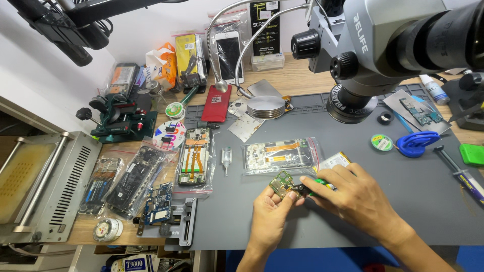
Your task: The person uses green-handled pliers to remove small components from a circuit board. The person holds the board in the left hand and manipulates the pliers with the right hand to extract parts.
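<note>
I am looking down on a wooden bench with a grey mat (pixel 353 201) across its near half and a white wall behind.

Nearest me, at 6 o'clock, my left hand (pixel 269 214) comes up from the near edge. Its fingers are closed on a small green board (pixel 281 184), pinched by the edges and tipped up toward me, which I judge keeps the face clear for work. My right hand (pixel 353 199) comes in from 4 o'clock, fingers curled shut around a green-handled tool (pixel 318 184) whose dark tip meets the board's right edge; what kind of tip it has, I cannot tell. Both wrists rest low on the mat, likely for steadiness.

Just beyond the hands, at 12 o'clock from them, a bagged phone frame (pixel 280 155) lies flat. To 9 o'clock lie more bagged phones (pixel 194 156) and a blue board in a holder (pixel 160 210), all apart from the hands. At 3 o'clock sit a blue plastic piece (pixel 416 142) and a solder reel (pixel 381 142).

Farther off, the microscope (pixel 373 55) hangs over the mat at 1 o'clock, and a lamp disc (pixel 265 107) on a gooseneck stands at 12. Neither crowds the hands; the closest thing is the bag.
</note>
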